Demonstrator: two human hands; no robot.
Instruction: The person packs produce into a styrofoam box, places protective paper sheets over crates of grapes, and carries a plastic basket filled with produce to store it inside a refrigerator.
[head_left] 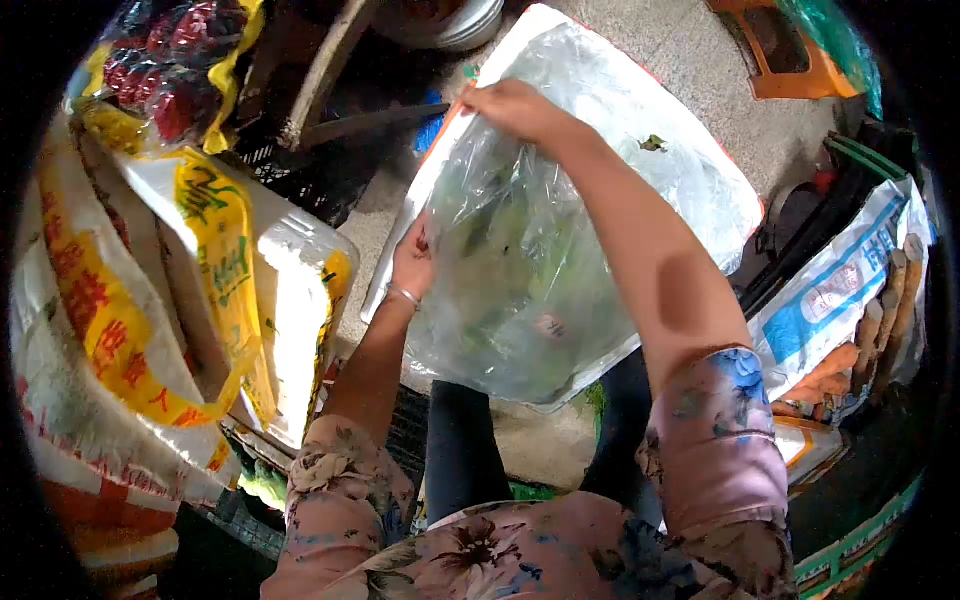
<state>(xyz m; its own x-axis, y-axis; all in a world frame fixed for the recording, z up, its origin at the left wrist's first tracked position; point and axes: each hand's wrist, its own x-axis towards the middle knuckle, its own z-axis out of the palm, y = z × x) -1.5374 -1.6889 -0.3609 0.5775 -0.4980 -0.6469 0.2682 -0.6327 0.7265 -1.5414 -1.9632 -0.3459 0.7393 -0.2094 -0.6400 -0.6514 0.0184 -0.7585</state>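
Head view: my right hand (512, 108) pinches the clear bag (520, 290) by the white box (545, 22); whether my left hand (413, 262) grips, I can't tell. Uneven tugging could tear the plastic.

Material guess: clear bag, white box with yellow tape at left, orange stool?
Clear bag: thin, glossy plastic film; see-through, wrinkled, bright highlights.
White box: likely foam, fairly matte; pale surface, rounded corner, though rigid plastic is possible.
Orange stool: probably hard moulded plastic, smooth; uniform colour.
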